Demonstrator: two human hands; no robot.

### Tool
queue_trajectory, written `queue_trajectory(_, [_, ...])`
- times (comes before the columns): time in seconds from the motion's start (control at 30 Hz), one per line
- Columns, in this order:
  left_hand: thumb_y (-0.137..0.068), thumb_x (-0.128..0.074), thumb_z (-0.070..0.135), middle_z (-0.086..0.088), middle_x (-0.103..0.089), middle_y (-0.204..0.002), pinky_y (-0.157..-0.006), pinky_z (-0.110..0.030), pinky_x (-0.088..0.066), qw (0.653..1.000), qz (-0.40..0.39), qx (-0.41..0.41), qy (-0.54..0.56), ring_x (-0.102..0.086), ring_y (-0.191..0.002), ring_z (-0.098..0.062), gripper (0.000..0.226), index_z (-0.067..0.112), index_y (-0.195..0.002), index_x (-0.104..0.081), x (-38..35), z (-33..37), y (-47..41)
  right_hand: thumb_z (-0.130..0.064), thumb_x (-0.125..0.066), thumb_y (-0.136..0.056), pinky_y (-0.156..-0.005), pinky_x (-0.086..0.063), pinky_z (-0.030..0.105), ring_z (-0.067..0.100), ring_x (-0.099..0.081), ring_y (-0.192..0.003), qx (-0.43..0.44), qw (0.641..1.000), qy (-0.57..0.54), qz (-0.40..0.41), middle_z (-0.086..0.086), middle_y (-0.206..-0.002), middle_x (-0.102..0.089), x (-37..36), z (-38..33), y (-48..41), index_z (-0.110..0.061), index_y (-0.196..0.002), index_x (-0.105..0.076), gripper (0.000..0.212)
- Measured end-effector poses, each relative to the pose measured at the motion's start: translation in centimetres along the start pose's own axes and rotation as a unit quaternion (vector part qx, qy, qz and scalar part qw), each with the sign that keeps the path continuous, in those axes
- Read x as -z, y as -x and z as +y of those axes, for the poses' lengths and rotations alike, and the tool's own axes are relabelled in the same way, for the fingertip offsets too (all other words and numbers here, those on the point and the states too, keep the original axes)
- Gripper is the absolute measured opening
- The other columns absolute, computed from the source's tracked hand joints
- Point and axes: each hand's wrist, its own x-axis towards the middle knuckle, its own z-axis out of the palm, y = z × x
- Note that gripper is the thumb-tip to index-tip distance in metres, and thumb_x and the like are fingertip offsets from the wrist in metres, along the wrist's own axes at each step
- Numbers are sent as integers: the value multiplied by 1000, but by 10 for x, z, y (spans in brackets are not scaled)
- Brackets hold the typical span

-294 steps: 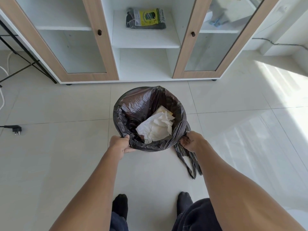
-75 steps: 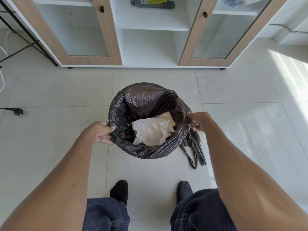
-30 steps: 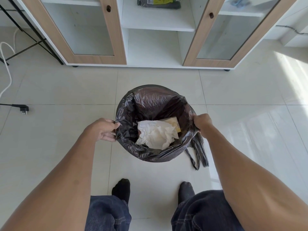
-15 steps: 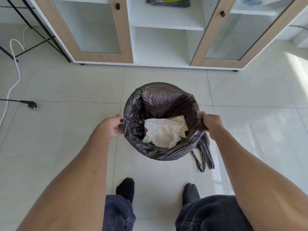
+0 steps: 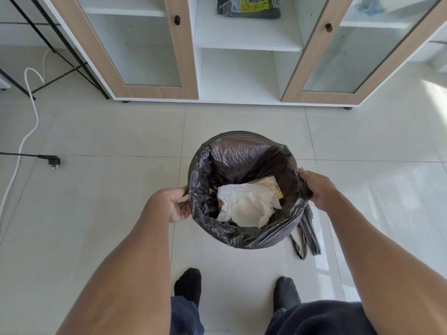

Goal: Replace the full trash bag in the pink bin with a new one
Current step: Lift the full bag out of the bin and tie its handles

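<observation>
Both hands' fingers, left hand [image 5: 173, 205] and right hand [image 5: 316, 187], gripping the black trash bag [image 5: 242, 155] rim (crumpled paper [image 5: 246, 204] inside).

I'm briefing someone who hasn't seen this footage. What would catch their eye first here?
The black trash bag in the middle of the tiled floor, open, with crumpled white paper on top. The left hand and right hand grip its rim on opposite sides. Behind it, a pack of bags lies on the shelf of the open cabinet.
</observation>
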Motion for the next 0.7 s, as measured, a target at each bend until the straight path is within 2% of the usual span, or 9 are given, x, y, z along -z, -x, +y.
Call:
queue_trajectory(0.07, [-88,-70,34,-5,-59,-47,-42,-18,-50,1000,-4,-8,7,-57,-43,-13,34,6,-77,-55,-1,0,-4,-30,-67,-94,-73,-57,34,20,-69,-82,2,1000,1,0,6,-93,-73,0,1,-2,-20,-89,-72,12])
queue_trajectory(0.13, [-96,-60,16,-7,-61,-47,-39,-21,-52,999,1,-41,0,-58,-35,-16,23,6,-76,-57,-3,1,-6,-30,-66,-94,-72,-57,33,18,-69,-80,2,1000,3,-3,4,-90,-73,0,0,-1,-21,-86,-71,14])
queue_trajectory(0.23, [-100,-44,6,-6,-63,-53,-37,-20,-50,995,19,-97,-10,-57,-34,-14,30,8,-74,-58,-6,4,-8,-28,-65,-95,-70,-56,31,16,-67,-77,10,1000,6,-3,3,-87,-71,-1,-2,0,-18,-87,-71,14])
queue_trajectory(0.37, [-102,-44,8,-1,-62,-43,-36,-21,-51,985,43,-156,62,-58,-32,-9,27,9,-79,-58,-4,5,-8,-28,-68,-93,-87,-57,39,24,-68,-89,17,999,33,22,9,-97,-71,-3,-2,-3,-9,-106,-73,24])
queue_trajectory(0.47, [-100,-48,5,-3,-66,-65,-40,-22,-52,973,62,-197,102,-62,-52,-12,17,8,-91,-62,-1,7,-8,-30,-67,-94,-94,-55,44,29,-68,-96,24,997,51,44,13,-103,-72,-6,-3,-3,-7,-112,-72,30])
queue_trajectory(0.57, [-102,-45,8,-5,-63,-81,-45,-24,-52,968,43,-221,108,-59,-66,-14,16,9,-98,-60,-2,9,-4,-30,-66,-94,-93,-55,44,28,-68,-93,22,998,45,47,11,-97,-71,-7,-2,-2,-7,-107,-74,28])
queue_trajectory(0.63, [-104,-46,21,-7,-65,-88,-54,-28,-53,970,8,-222,98,-61,-73,-17,19,8,-101,-59,-3,11,2,-31,-65,-95,-92,-56,44,28,-67,-91,18,998,47,46,10,-93,-70,-7,-3,0,-11,-90,-74,22])
queue_trajectory(0.7, [-98,-55,36,-8,-69,-95,-65,-30,-53,976,-20,-215,39,-64,-81,-18,31,7,-104,-61,0,13,8,-30,-64,-95,-92,-55,44,27,-66,-89,16,998,44,40,11,-95,-70,-6,-3,2,-10,-88,-73,23])
